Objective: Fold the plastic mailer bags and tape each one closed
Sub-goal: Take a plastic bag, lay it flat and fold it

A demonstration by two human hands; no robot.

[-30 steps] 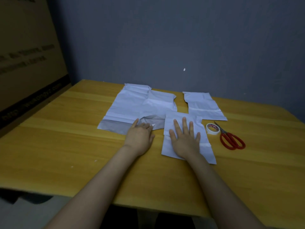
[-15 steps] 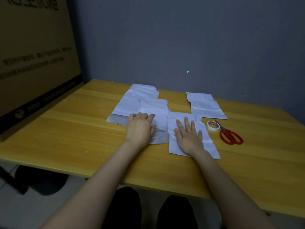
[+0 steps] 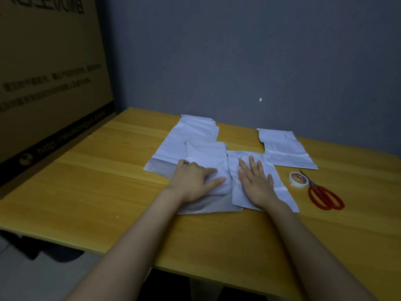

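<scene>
Head view: the left hand lies on a white mailer bag, forefinger and thumb stretched rightward. I cannot tell whether they pinch the crumpled plastic between them. This bag has come nearer than half a second ago, and its grey flap now lies level with the near edge of the neighbouring mailer. There the right hand stays pressed flat, fingers spread. Just right of that mailer sit a tape roll and red scissors on the wooden table. Farther back lie two more bags, one at the left partly under the dragged one, one at the right. A cardboard box stands at the far left.
</scene>
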